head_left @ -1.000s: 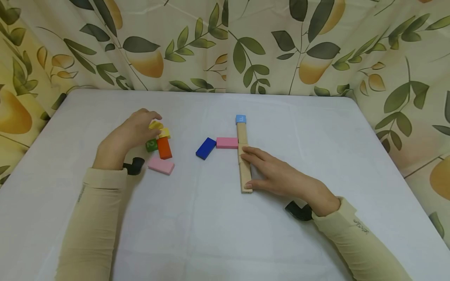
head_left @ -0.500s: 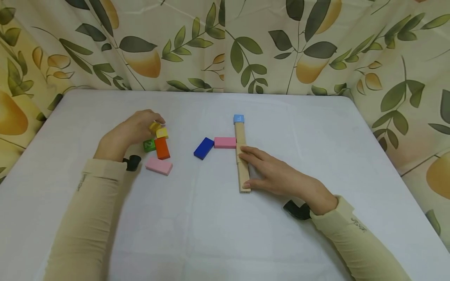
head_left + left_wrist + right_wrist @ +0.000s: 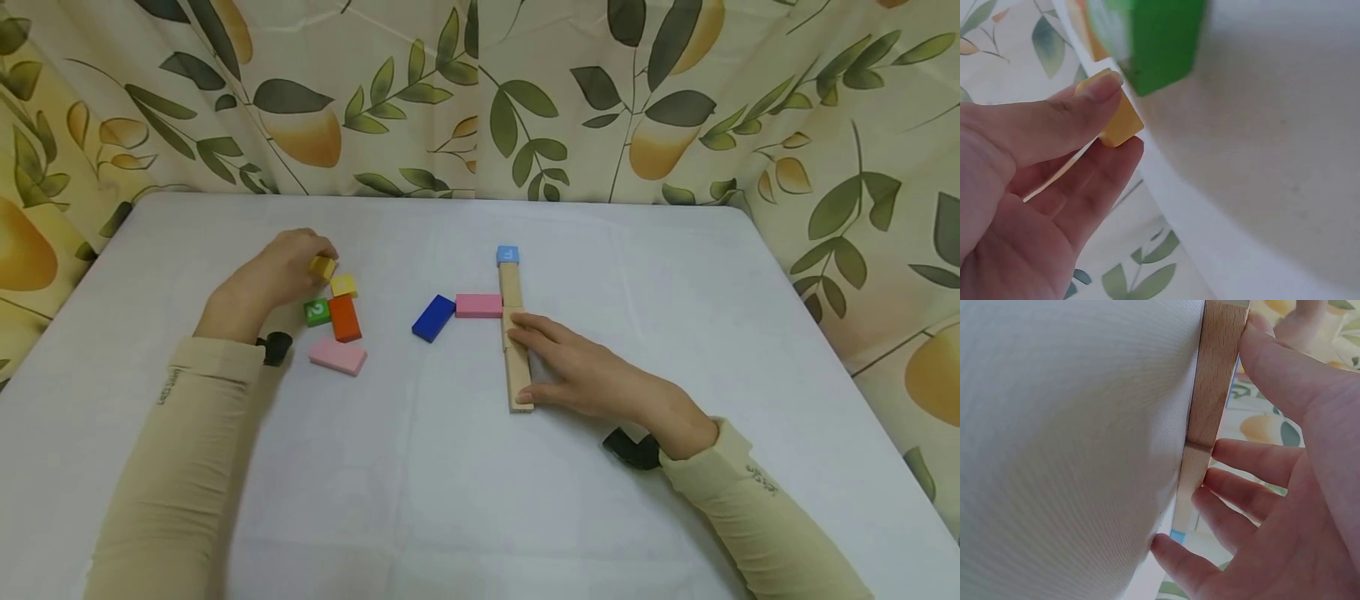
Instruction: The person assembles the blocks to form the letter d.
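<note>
Shifted leftward, one yellow block (image 3: 322, 267) is pinched by left fingers (image 3: 1113, 172) near green block (image 3: 317, 312) "2".

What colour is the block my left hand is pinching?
Golden yellow; the block shows best in the left wrist view.

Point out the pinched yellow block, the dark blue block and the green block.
Pinched yellow block (image 3: 1124, 121), left wrist view: on its exposed side.
Dark blue block (image 3: 433, 317), head view: middle of its top face.
Green block (image 3: 317, 312), head view: on its marked face.

Head: dim, diffuse light | soft shadow beside left sleeve (image 3: 168, 450) | green block (image 3: 1167, 47) blurred (left wrist view)
</note>
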A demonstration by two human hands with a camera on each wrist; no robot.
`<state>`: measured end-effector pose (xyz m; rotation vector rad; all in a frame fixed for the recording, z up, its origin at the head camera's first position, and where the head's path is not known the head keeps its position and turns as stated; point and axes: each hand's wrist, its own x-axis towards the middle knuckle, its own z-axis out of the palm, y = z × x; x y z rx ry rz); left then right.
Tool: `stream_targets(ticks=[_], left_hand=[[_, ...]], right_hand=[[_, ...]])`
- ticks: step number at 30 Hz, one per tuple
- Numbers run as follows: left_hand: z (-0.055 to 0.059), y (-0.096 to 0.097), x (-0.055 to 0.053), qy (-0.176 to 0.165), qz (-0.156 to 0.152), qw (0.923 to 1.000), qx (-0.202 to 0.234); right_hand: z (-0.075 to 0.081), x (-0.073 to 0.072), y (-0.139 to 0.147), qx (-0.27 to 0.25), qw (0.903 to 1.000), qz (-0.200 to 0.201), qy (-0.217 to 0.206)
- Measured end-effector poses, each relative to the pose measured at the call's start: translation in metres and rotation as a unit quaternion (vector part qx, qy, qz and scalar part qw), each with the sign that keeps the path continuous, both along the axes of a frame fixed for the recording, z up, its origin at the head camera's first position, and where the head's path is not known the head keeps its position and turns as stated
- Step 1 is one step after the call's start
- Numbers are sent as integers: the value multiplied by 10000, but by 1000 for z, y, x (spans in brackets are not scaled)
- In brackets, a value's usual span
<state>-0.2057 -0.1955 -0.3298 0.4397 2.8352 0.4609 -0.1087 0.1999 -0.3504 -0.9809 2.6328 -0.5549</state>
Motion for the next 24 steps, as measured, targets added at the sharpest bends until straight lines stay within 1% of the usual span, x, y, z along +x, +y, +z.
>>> stream_targets(ticks=[6,11,17,24], left_hand=[[7,9,3,105,-80,9998,126],[14,22,9,144,-190,9994,248],[21,34,15,83,-188,9993,318],[23,43,19,-33,-229,9990,371]], right_hand=[[0,0,0,14,10000,-5,-7],[0,0,0,7,10000,9,25],[0,1,0,28,10000,-18,0],[1,1,0,42,10000,-14,44]])
